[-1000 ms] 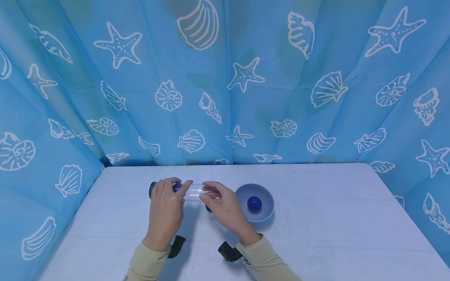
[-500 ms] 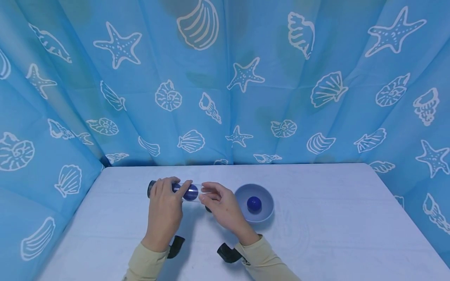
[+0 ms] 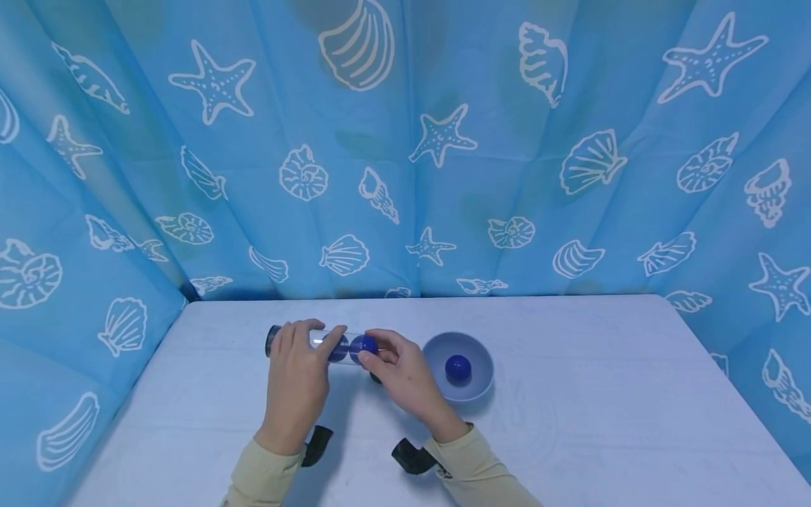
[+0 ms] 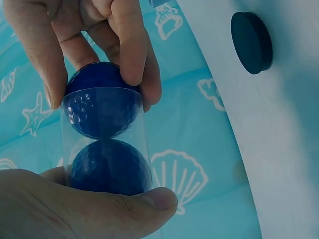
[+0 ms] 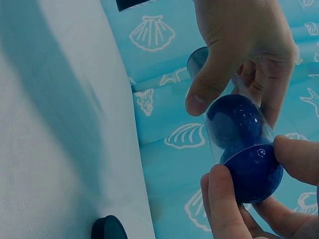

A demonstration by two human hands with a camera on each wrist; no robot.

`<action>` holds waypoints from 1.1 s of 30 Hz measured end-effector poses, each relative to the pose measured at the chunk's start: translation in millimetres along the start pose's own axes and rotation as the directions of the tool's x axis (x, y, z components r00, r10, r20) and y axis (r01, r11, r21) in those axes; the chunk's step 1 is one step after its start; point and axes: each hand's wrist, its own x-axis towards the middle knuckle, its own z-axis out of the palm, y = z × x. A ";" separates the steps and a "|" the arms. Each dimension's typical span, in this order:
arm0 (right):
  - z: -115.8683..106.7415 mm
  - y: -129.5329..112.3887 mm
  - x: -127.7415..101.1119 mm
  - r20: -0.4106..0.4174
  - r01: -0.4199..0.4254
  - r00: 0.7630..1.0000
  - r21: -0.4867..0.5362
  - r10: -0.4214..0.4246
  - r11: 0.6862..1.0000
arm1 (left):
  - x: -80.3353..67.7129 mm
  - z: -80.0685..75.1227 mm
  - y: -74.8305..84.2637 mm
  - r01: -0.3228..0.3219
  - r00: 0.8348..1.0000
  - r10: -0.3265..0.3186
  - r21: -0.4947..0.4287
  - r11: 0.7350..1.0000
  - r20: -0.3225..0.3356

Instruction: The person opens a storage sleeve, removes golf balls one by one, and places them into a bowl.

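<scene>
A clear plastic tube [image 3: 338, 347] is held lying sideways just above the white tabletop [image 3: 570, 422], gripped round its middle by the curled fingers [image 3: 303, 336] and thumb of the left hand [image 3: 298, 384]. Its far end, beyond those fingers, is closed by a dark cap [image 3: 272, 340]. A dark blue dimpled ball [image 4: 110, 167] is seen inside the tube, just beside the left thumb [image 4: 124, 209]. A second dark blue dimpled ball [image 3: 364, 345] is pinched between the fingers [image 5: 227, 209] and thumb of the right hand [image 3: 405, 377] and sits half inside the tube's open mouth, touching the first ball. In the left wrist view its inner half is seen through the clear wall, while its outer half is covered by the right fingertips [image 4: 132, 50].

Just beyond the right hand, a shallow grey-blue round bowl [image 3: 481, 359] rests on the tabletop with a third dark blue ball [image 3: 457, 367] in it. A loose dark round cap [image 4: 251, 42] lies on the tabletop below the right fingers; in the head view it is mostly hidden by that hand. Black wrist straps [image 3: 415, 456] are partly cut off by the pale sleeves [image 3: 266, 479]. A blue curtain printed with white shells and starfish [image 3: 443, 141] stands behind.
</scene>
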 end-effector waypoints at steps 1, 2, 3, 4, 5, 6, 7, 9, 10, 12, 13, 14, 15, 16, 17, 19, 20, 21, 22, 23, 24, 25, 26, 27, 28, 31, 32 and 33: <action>-0.1 0.2 0.1 -0.001 0.000 1.000 0.000 0.000 1.000 | -0.1 0.1 0.1 0.000 1.000 0.000 -0.001 1.000 0.000; -0.2 0.2 0.2 -0.003 0.001 1.000 -0.001 -0.001 1.000 | -0.2 0.2 0.1 0.001 1.000 -0.001 -0.003 1.000 0.000; -0.4 0.1 0.3 -0.005 0.002 1.000 -0.002 -0.002 1.000 | -0.3 0.3 0.1 0.003 1.000 -0.003 -0.006 1.000 0.000; -0.6 0.0 0.3 -0.005 0.003 1.000 -0.002 -0.003 1.000 | -0.3 0.4 0.2 0.005 1.000 -0.005 -0.009 1.000 0.001; -0.9 -0.2 0.2 -0.006 0.006 1.000 -0.001 -0.006 1.000 | -0.4 0.4 0.3 0.007 1.000 -0.007 -0.010 1.000 0.001; -1.2 -0.5 0.1 -0.006 0.007 1.000 -0.001 -0.007 1.000 | -0.5 0.5 0.4 0.010 1.000 -0.010 -0.011 1.000 0.003; -1.5 -0.9 0.0 -0.007 0.009 1.000 -0.003 -0.009 1.000 | -0.6 0.5 0.4 0.012 1.000 -0.012 -0.013 1.000 0.004; -2.1 -1.6 -0.3 -0.006 0.011 1.000 -0.007 -0.011 1.000 | -0.7 0.3 0.5 0.016 1.000 -0.016 -0.015 1.000 0.006; -2.4 -1.9 -0.4 -0.005 0.011 1.000 -0.009 -0.011 1.000 | -0.7 0.2 0.6 0.017 1.000 -0.017 -0.015 1.000 0.007; -2.9 -2.4 -0.5 -0.005 0.008 1.000 -0.012 -0.008 1.000 | -0.6 0.0 0.7 0.017 1.000 -0.017 -0.018 1.000 0.009; -3.2 -2.4 -0.4 -0.005 0.007 1.000 -0.014 -0.007 1.000 | -0.6 -0.1 0.7 0.017 1.000 -0.017 -0.019 1.000 0.010; -3.4 -2.4 -0.4 -0.003 0.005 1.000 -0.014 -0.005 1.000 | -0.5 -0.2 0.7 0.017 1.000 -0.017 -0.020 1.000 0.011; -3.7 -2.4 -0.3 -0.003 0.004 1.000 -0.016 -0.004 1.000 | -0.6 -0.2 0.7 0.017 1.000 -0.017 -0.021 1.000 0.012; -3.9 -2.3 -0.2 -0.004 0.004 1.000 -0.018 -0.004 1.000 | -0.6 -0.2 0.7 0.017 1.000 -0.017 -0.022 1.000 0.014; -4.2 -2.1 -0.2 -0.006 0.003 1.000 -0.022 -0.003 1.000 | -0.6 -0.2 0.8 0.018 1.000 -0.017 -0.024 1.000 0.015; -4.6 -1.7 -0.2 -0.010 0.005 1.000 -0.028 -0.006 1.000 | -0.9 0.1 0.9 0.019 1.000 -0.019 -0.028 0.999 0.018; -4.9 -1.8 -0.3 -0.011 0.006 1.000 -0.030 -0.006 1.000 | -1.1 0.4 0.9 0.020 1.000 -0.020 -0.030 0.999 0.020; -5.2 -1.9 -0.5 -0.014 0.007 1.000 -0.034 -0.007 0.999 | -1.2 0.6 0.9 0.021 1.000 -0.021 -0.032 0.999 0.021; -5.4 -2.0 -0.7 -0.016 0.007 1.000 -0.038 -0.007 0.999 | -1.3 0.9 0.9 0.022 1.000 -0.021 -0.033 0.999 0.022; -5.7 -2.2 -0.8 -0.016 0.007 1.000 -0.039 -0.008 0.999 | -1.5 1.2 0.9 0.022 1.000 -0.021 -0.034 0.999 0.023; -6.1 -2.6 -1.0 -0.014 0.008 1.000 -0.037 -0.008 0.999 | -1.7 1.4 0.8 0.023 0.999 -0.022 -0.034 0.999 0.024; -6.4 -3.0 -1.2 -0.012 0.007 1.000 -0.039 -0.007 0.999 | -1.7 1.7 0.7 0.023 0.999 -0.022 -0.033 0.999 0.025; -6.6 -3.5 -1.3 -0.011 0.007 1.000 -0.038 -0.007 0.999 | -1.7 1.9 0.6 0.022 0.999 -0.021 -0.031 0.999 0.025; -6.8 -4.0 -1.4 -0.010 0.007 1.000 -0.039 -0.007 0.999 | -1.6 2.0 0.5 0.023 0.999 -0.022 -0.029 0.999 0.026; -7.1 -4.6 -1.4 -0.009 0.004 1.000 -0.040 -0.004 0.999 | -1.5 2.1 0.3 0.023 0.999 -0.023 -0.027 0.999 0.029; -8.1 -6.3 -1.1 -0.014 -0.003 1.000 -0.050 0.002 0.999 | -1.1 2.3 0.2 0.026 0.999 -0.025 -0.026 0.999 0.036; -8.4 -6.7 -1.0 -0.018 -0.006 1.000 -0.055 0.005 0.998 | -1.0 2.3 0.1 0.026 0.999 -0.025 -0.027 0.999 0.037; -8.7 -6.9 -0.9 -0.021 -0.007 1.000 -0.061 0.006 0.998 | -1.0 2.2 0.2 0.028 0.999 -0.027 -0.028 0.999 0.039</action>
